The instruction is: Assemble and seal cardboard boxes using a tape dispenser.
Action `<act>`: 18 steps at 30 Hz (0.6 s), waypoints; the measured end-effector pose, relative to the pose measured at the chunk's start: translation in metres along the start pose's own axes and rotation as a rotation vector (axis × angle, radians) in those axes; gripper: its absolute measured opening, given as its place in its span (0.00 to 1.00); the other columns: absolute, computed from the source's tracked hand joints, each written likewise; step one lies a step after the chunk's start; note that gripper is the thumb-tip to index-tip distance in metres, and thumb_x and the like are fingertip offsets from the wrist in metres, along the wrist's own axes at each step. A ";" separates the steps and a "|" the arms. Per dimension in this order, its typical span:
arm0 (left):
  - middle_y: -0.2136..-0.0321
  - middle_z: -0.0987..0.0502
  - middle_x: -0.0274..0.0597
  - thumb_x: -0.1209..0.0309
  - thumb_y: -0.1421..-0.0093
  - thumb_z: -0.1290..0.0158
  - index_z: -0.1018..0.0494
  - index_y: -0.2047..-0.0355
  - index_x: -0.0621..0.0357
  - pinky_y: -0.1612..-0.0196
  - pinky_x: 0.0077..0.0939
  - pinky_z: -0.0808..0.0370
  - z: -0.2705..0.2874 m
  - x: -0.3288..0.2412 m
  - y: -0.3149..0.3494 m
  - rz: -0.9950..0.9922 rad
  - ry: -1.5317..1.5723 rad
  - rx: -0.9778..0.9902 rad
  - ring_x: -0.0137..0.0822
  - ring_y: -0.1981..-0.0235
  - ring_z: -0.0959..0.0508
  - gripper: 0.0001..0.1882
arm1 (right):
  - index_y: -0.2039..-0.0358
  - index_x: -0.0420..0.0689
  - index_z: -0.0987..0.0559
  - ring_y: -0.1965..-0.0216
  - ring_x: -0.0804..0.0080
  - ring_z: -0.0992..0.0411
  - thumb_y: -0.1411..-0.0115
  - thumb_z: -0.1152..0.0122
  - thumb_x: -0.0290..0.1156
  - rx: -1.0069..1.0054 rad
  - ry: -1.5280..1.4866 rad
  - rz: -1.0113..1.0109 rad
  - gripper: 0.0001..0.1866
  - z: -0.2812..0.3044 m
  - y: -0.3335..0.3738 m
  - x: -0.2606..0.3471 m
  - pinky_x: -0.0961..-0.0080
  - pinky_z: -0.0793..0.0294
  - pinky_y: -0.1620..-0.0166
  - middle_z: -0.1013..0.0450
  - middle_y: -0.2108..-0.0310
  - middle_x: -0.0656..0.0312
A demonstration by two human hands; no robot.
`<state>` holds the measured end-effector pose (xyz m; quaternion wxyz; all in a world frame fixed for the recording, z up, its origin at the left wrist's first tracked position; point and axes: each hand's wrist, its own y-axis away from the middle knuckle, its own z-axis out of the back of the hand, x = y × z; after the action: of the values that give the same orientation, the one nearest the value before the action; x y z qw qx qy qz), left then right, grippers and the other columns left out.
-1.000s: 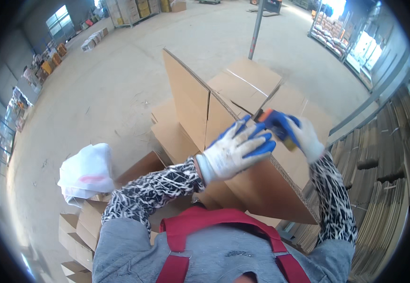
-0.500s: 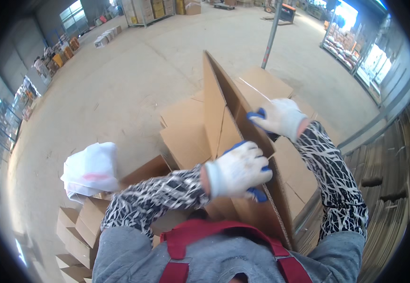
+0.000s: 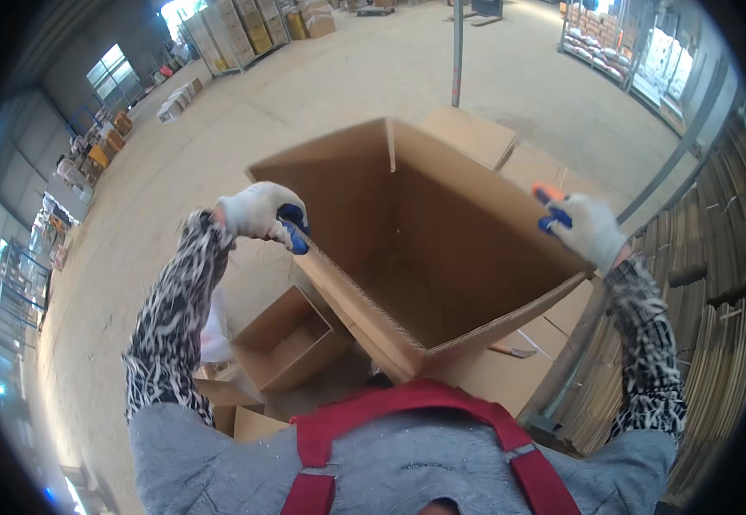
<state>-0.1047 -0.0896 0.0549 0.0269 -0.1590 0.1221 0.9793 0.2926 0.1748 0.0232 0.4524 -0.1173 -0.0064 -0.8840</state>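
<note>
A large brown cardboard box [image 3: 476,232] stands opened out in front of my chest, its top facing me and its inside showing. My left hand [image 3: 265,213], in a white glove with blue palm coating, is closed over the box's left rim. At the right rim is my right hand [image 3: 587,230], gloved the same way. Its thumb touches the rim, while a stretched finger with an orange tip stands apart from it. How far the other fingers wrap the wall is hidden.
Flat cardboard [image 3: 471,137] lies beyond and right of the box, with a curved orange-and-dark tool [image 3: 510,350] on it. A smaller open box [image 3: 291,339] sits lower left. Stacked flat cardboard [image 3: 716,343] lines the right side. A metal post [image 3: 457,60] rises behind.
The cardboard box has gone from nearly flattened to opened out square. My left hand has moved left and away to its left rim; my right hand has shifted right along the opposite wall.
</note>
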 end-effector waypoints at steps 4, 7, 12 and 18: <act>0.56 0.22 0.43 0.62 0.50 0.34 0.29 0.48 0.57 0.52 0.26 0.26 -0.005 -0.014 -0.017 0.109 0.444 0.340 0.32 0.57 0.22 0.30 | 0.66 0.48 0.20 0.66 0.57 0.25 0.46 0.41 0.45 -0.050 0.163 0.097 0.15 -0.016 0.019 0.029 0.62 0.28 0.61 0.24 0.70 0.53; 0.50 0.26 0.50 0.58 0.45 0.39 0.40 0.40 0.62 0.48 0.29 0.28 -0.043 -0.091 -0.056 0.001 0.658 0.388 0.38 0.51 0.24 0.37 | 0.64 0.48 0.20 0.65 0.57 0.25 0.45 0.41 0.45 -0.061 0.177 0.105 0.15 -0.019 0.026 0.027 0.62 0.28 0.60 0.24 0.69 0.54; 0.56 0.25 0.62 0.44 0.45 0.44 0.42 0.40 0.62 0.50 0.39 0.29 -0.102 -0.234 -0.039 -0.086 0.231 0.551 0.52 0.53 0.24 0.43 | 0.65 0.47 0.20 0.65 0.57 0.25 0.46 0.41 0.45 -0.084 0.111 0.145 0.15 -0.013 0.037 0.022 0.62 0.27 0.61 0.24 0.70 0.54; 0.62 0.20 0.49 0.46 0.45 0.43 0.25 0.55 0.60 0.54 0.31 0.27 -0.099 -0.146 -0.057 0.275 0.593 0.958 0.42 0.59 0.21 0.30 | 0.70 0.46 0.19 0.67 0.55 0.25 0.47 0.38 0.42 -0.160 0.033 0.152 0.13 0.000 0.022 0.024 0.62 0.27 0.63 0.25 0.72 0.53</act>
<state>0.0694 -0.0609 -0.0031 -0.0672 -0.3795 0.5736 0.7228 0.2970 0.1427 0.0264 0.5075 -0.1388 0.0803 -0.8466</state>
